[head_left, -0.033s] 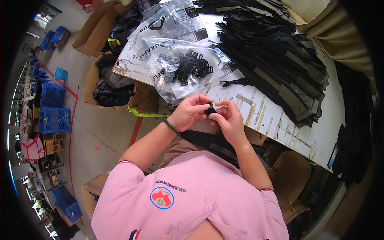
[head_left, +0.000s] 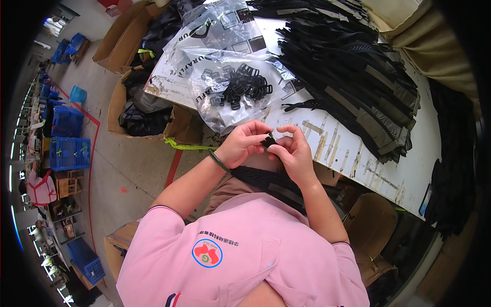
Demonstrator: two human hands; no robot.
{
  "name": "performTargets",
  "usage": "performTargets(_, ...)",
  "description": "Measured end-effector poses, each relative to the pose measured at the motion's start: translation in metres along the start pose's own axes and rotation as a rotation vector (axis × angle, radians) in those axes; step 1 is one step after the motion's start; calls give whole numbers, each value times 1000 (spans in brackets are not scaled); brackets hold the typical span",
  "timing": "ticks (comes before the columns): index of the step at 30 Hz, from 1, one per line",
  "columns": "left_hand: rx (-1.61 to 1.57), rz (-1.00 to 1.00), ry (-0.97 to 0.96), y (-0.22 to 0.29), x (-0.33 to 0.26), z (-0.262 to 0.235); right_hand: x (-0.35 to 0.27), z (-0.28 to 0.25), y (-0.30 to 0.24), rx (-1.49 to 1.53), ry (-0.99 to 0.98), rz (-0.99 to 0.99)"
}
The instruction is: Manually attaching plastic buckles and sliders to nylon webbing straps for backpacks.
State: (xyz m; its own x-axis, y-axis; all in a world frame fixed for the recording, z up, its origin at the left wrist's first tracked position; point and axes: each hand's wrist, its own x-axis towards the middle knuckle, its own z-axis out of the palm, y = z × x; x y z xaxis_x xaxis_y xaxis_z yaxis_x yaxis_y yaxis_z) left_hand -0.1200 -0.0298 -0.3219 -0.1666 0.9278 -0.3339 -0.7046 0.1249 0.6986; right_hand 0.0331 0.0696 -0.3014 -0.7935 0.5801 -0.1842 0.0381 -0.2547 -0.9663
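Observation:
In front of my body, just off the table's near edge, my left hand (head_left: 242,145) pinches a small black piece (head_left: 268,140) between thumb and fingers. It looks like the end of a strap; most of it is covered by fingers. My right hand (head_left: 294,155) meets it from the other side, thumb and fingers closed on the same piece, with the index finger raised and bent. Below both hands a black mesh strap (head_left: 271,180) lies across my lap. Black plastic buckles (head_left: 245,87) sit in a see-through plastic bag (head_left: 212,115) beyond my left hand.
A big pile of black straps (head_left: 348,77) covers the right side of the worn white table (head_left: 353,166). Cardboard boxes (head_left: 115,110) with dark fabric stand left of it. Another open box (head_left: 371,225) is under the table at right. Blue crates (head_left: 70,153) line the far left.
My right index finger has lifted slightly off the black piece. The left hand keeps its place.

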Motion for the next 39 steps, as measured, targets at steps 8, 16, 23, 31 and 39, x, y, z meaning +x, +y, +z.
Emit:
performTargets(8,-350,-131,71,2,-7,16,5,-6,-5,-514,29,-483)
performTargets(16,121,88,166,-11,-2,22,1,-6,2,-486,104,-622)
performTargets(23,303,275,182,-14,-3,25,-5,-8,5,267,28,120)
performTargets(31,450,382,86,-20,-11,23,-6,-9,4,316,72,258)
performTargets(39,418,443,-3,-24,-15,18,-12,0,-7,526,103,262)
